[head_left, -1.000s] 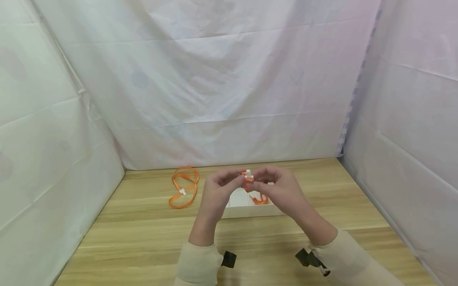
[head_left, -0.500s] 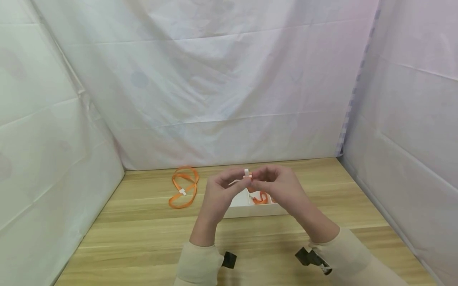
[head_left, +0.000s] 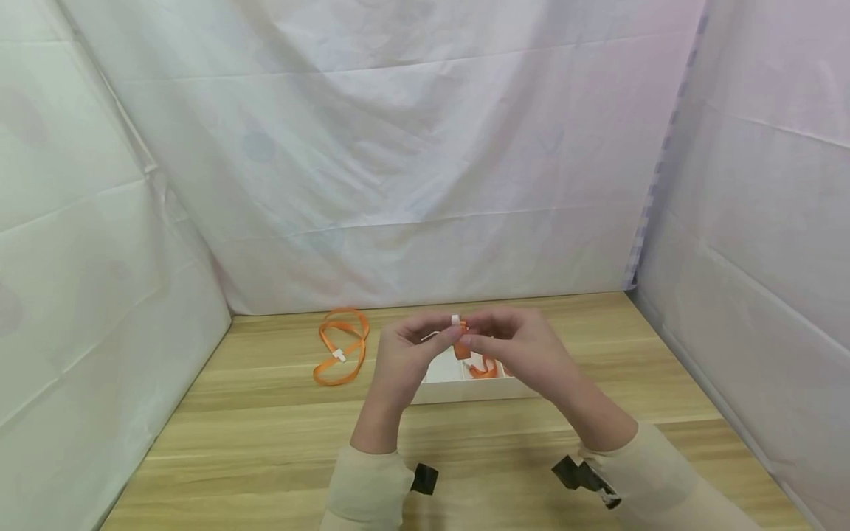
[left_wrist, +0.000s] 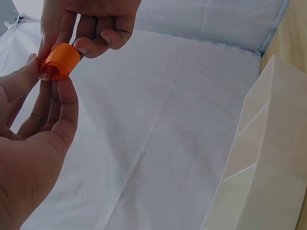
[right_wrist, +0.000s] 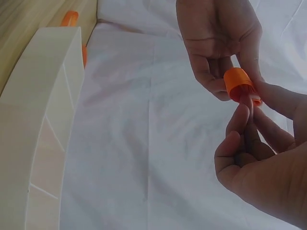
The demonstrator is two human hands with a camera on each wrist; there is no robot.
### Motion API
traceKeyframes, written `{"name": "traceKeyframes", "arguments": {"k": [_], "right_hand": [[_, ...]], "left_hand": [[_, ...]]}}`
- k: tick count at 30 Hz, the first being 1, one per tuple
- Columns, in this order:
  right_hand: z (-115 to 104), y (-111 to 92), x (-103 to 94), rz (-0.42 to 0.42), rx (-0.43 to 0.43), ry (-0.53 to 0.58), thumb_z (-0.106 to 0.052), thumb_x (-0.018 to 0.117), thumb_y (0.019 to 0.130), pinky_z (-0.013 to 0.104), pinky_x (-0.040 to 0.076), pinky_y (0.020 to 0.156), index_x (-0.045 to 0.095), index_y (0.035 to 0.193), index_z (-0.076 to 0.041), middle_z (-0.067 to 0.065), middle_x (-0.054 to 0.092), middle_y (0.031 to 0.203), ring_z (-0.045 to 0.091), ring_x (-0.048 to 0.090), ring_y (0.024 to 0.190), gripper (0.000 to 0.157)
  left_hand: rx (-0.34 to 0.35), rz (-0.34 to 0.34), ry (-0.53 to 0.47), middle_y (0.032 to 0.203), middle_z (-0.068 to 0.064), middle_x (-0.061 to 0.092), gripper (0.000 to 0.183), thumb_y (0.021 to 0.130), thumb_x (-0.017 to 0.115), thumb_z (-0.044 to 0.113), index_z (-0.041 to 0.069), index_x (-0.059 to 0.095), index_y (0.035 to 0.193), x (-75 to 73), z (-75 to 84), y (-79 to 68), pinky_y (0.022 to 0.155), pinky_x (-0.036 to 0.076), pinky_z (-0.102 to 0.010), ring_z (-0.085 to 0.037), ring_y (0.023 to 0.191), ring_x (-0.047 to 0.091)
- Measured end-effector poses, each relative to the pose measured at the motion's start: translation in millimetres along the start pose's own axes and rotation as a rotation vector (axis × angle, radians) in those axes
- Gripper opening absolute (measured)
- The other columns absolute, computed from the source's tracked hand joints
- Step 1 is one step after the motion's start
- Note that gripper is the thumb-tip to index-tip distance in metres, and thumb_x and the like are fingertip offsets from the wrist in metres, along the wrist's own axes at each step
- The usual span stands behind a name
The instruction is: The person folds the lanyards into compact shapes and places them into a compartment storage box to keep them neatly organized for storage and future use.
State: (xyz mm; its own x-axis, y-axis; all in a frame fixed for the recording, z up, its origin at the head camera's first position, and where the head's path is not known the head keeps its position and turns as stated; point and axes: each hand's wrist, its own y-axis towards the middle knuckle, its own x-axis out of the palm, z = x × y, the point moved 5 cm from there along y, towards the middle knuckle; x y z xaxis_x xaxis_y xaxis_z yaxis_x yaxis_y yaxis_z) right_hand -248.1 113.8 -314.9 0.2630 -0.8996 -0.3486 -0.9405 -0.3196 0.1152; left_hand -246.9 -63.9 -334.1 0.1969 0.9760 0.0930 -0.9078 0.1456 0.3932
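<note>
"Where's the rolled orange strap (head_left: 462, 350)?"
"Held up off the table (head_left: 265, 442), between the left hand (head_left: 408, 360) and the right hand (head_left: 527, 350), each pinching it."
"And around them?"
"A divided white box (head_left: 474, 392) (a second orange strap (head_left: 488, 371) lies inside); farther left, a looped orange lanyard (head_left: 339, 355) rests on the table."

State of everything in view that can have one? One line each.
Held orange strap: wound into a coil, off the table
Left hand: pinching the coil
Right hand: pinching the coil
Loose orange strap: unrolled, looped over itself on the table, left of the box
White box: upright, open-topped, divided
Orange strap in box: curved, in a compartment, partly hidden
</note>
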Motion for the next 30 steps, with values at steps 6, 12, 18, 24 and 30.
{"name": "traceKeyframes", "arguments": {"k": [6, 12, 18, 24, 30], "right_hand": [[-5, 0, -1.3, 0.038, -0.091, -0.148, -0.02, 0.084, 0.093, 0.024, 0.044, 0.052, 0.084, 0.108, -0.015, 0.002, 0.081, 0.094, 0.02, 0.061, 0.074, 0.016], [-10, -1, -0.8, -0.028, -0.164, -0.205, -0.021, 0.083, 0.094, 0.026, 0.054, 0.065, 0.085, 0.105, -0.019, -0.002, 0.08, 0.093, 0.019, 0.065, 0.082, 0.012], [-11, -2, -2.4, -0.054, -0.124, -0.196, -0.024, 0.082, 0.095, 0.028, 0.057, 0.068, 0.085, 0.107, -0.018, -0.001, 0.081, 0.096, 0.019, 0.067, 0.086, 0.014], [-10, -3, -4.1, -0.02, -0.073, -0.188, -0.026, 0.083, 0.094, 0.026, 0.052, 0.061, 0.085, 0.107, -0.017, 0.0, 0.081, 0.096, 0.02, 0.065, 0.083, 0.016], [-5, -1, -8.9, 0.03, -0.021, -0.127, -0.03, 0.084, 0.092, 0.024, 0.049, 0.06, 0.085, 0.111, -0.016, 0.002, 0.081, 0.098, 0.016, 0.063, 0.082, 0.024]], "left_hand": [[-0.029, -0.036, -0.054, 0.1, 0.008, 0.076, 0.01, 0.093, 0.079, 0.002, 0.003, 0.083, 0.103, -0.5, -4.5, 1.4, 0.099, 0.06, -0.036, -0.014, 0.104, 0.071], [-0.057, -0.089, -0.114, 0.097, 0.011, 0.078, 0.033, 0.092, 0.079, -0.001, 0.032, 0.085, 0.092, -0.2, -3.7, 1.3, 0.089, 0.061, -0.03, -0.012, 0.097, 0.071], [-0.021, -0.106, -0.149, 0.097, 0.009, 0.081, 0.026, 0.092, 0.081, 0.005, 0.031, 0.086, 0.095, 2.0, -2.9, 1.0, 0.086, 0.06, -0.027, -0.011, 0.094, 0.074], [-0.006, -0.068, -0.126, 0.099, 0.008, 0.08, 0.018, 0.093, 0.081, 0.005, 0.019, 0.087, 0.103, 3.6, -4.4, -1.0, 0.091, 0.061, -0.029, -0.012, 0.097, 0.073], [-0.052, -0.077, -0.026, 0.103, 0.011, 0.079, 0.032, 0.092, 0.081, 0.005, -0.005, 0.074, 0.122, 5.6, -9.0, -3.7, 0.093, 0.063, -0.032, -0.011, 0.101, 0.073]]}}
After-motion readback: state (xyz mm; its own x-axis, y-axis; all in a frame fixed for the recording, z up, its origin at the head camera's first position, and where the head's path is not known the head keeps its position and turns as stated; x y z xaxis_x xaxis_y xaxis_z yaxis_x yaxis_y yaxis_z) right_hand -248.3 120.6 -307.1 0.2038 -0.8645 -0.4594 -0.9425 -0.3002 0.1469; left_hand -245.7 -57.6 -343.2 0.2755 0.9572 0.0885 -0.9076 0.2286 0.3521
